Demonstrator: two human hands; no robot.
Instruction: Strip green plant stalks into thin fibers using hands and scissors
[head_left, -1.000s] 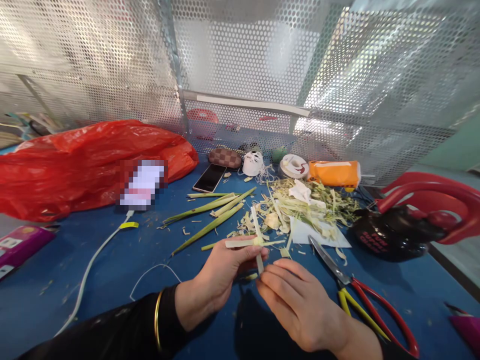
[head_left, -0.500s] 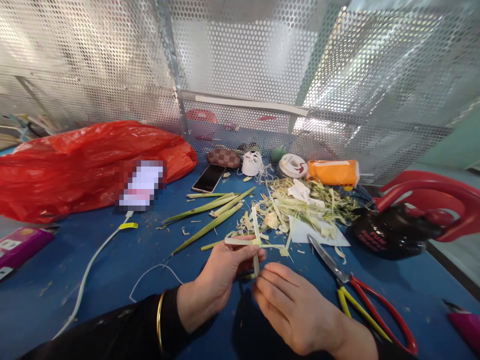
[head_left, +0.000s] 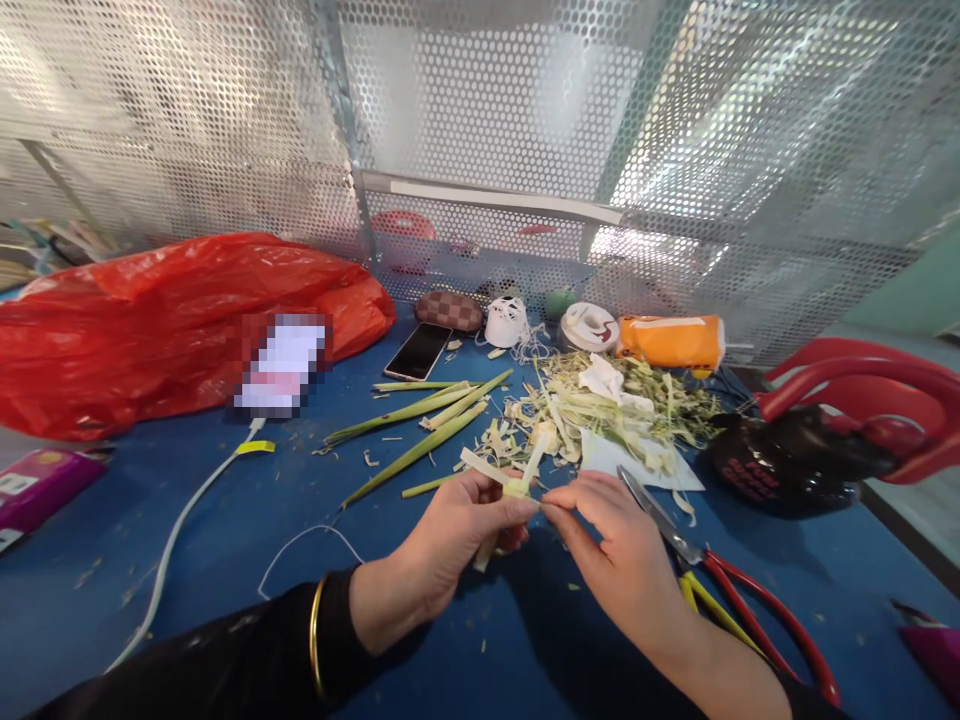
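My left hand (head_left: 454,535) is closed around a small folded cross of pale leaf strips (head_left: 516,487), thumb pressed near its woven middle. Several strip ends stick out above and below the fingers. Just to the right, my right hand (head_left: 619,545) pinches with thumb and forefinger at the right side of the cross, on the end of a strip that is mostly hidden by the fingertips. Beyond the hands lie long green leaf spears (head_left: 416,455) and a heap of leaf scraps (head_left: 600,400).
Large red-handled scissors (head_left: 705,560) lie right of my right hand, near a black pot (head_left: 795,465). At the back are a phone (head_left: 418,352), a ribbon roll (head_left: 589,328) and an orange packet (head_left: 670,342). A red plastic bag (head_left: 187,300) and white cable (head_left: 184,530) occupy the left.
My right hand has moved up and right from the lower strip to the cross's right side. The cross has tilted and turned in my left hand.
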